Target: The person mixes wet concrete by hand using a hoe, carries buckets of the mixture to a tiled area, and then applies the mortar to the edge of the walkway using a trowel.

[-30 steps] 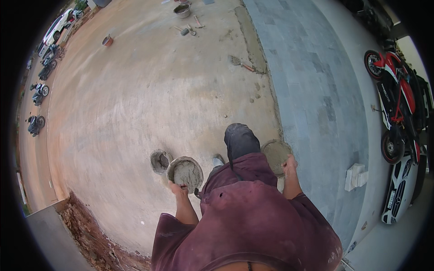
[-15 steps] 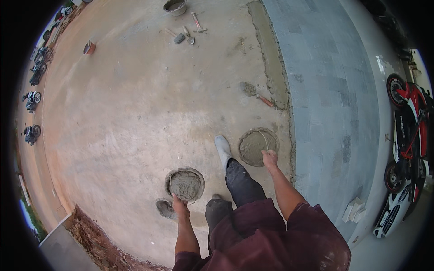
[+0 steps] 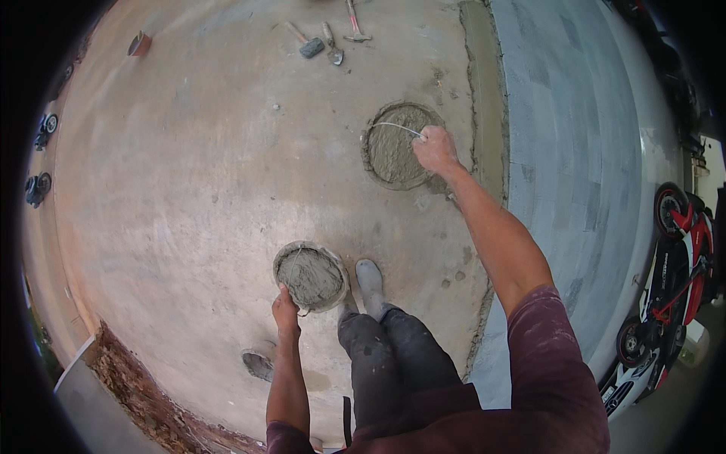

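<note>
My right hand (image 3: 436, 149) is closed round the thin, pale handle (image 3: 395, 125) of a round bucket (image 3: 367, 157) full of wet grey mortar (image 3: 399, 157). The arm reaches far forward, and this bucket stands beside the wet mortar strip. My left hand (image 3: 286, 310) is closed at the near left edge of a second bucket (image 3: 344, 286), also full of mortar (image 3: 308, 277); whether it grips the rim or the handle I cannot tell. That bucket is just left of my boots (image 3: 370, 284). A smaller mortar-stained container (image 3: 259, 362) lies tilted behind my left hand.
Ahead lie a rubber mallet (image 3: 308, 47), a small trowel (image 3: 333, 51) and a hammer (image 3: 355, 32). An orange-brown bucket (image 3: 139, 44) stands far left. A mortar strip (image 3: 484, 98) borders grey paving (image 3: 560, 174). A red motorcycle (image 3: 684, 250) is parked right.
The right bucket has moved forward and slightly left in my right hand, covering the spot where a red-handled trowel lay. My left bucket has shifted a little forward; my feet have moved.
</note>
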`<state>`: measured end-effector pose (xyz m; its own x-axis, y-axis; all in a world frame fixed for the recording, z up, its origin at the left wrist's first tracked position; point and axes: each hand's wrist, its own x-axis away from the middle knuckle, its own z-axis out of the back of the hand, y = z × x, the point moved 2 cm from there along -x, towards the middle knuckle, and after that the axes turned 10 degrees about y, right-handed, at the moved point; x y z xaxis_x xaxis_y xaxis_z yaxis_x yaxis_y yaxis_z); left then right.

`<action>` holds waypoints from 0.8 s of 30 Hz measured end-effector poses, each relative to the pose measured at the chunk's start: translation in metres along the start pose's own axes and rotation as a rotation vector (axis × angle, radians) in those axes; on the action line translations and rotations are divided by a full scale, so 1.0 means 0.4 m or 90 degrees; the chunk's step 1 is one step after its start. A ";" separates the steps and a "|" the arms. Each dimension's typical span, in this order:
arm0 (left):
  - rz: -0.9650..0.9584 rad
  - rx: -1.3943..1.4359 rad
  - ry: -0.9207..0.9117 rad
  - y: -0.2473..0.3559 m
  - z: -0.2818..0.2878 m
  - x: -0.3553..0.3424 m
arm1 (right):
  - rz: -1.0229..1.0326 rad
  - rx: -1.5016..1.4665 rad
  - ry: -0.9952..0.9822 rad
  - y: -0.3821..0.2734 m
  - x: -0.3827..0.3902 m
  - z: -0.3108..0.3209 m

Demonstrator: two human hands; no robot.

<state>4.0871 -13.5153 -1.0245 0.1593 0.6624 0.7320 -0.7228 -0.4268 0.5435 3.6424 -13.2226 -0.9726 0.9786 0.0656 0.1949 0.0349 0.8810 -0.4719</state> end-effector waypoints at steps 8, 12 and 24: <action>0.080 0.142 0.027 0.197 -0.119 -0.168 | 0.066 0.085 -0.016 -0.134 -0.503 0.013; 0.096 0.212 0.084 0.263 -0.205 -0.280 | 0.079 0.173 -0.116 -0.111 -0.676 -0.077; 0.029 0.053 0.094 0.499 -0.410 -0.477 | 0.113 0.214 -0.213 -0.060 -0.838 -0.323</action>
<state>3.8019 -13.6259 -1.1231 0.0229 0.7215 0.6921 -0.6674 -0.5043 0.5479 3.3395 -13.3262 -1.1375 0.8433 0.3266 0.4269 -0.2478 0.9410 -0.2305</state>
